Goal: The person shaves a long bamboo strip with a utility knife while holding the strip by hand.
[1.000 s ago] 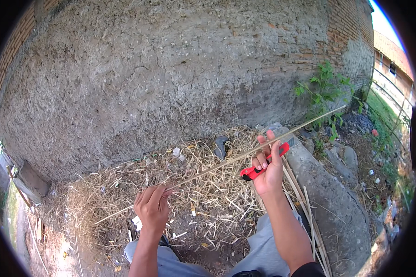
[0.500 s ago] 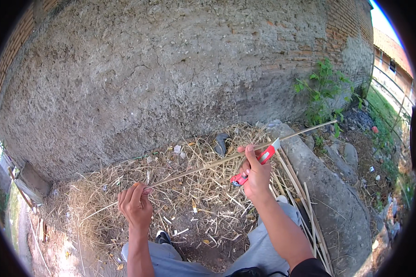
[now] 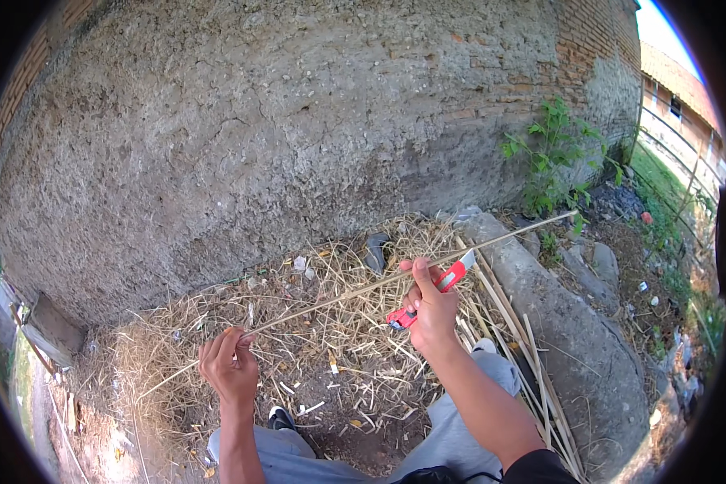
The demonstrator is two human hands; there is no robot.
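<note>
A long thin bamboo strip (image 3: 339, 299) slants across the middle, its right end higher and farther off. My left hand (image 3: 230, 363) pinches it toward its left end, fingers closed. In my right hand (image 3: 433, 315) is a red utility knife (image 3: 450, 277), its pale blade pointing up and right, close to the strip. The thumb and index finger of that hand also press on the strip, while the other fingers wrap the knife's handle, which shows below the palm.
A rough plastered wall (image 3: 258, 145) rises ahead. Straw-like shavings (image 3: 169, 347) cover the ground before it. Several long bamboo strips (image 3: 532, 363) lie by my right leg, beside a large stone slab (image 3: 573, 355). A dark shoe-like object (image 3: 375, 252) and a green plant (image 3: 557, 153) are near the wall.
My right hand has slid slightly left along the strip with the knife. My left hand has shifted a little left and down. The whole view has drifted slightly.
</note>
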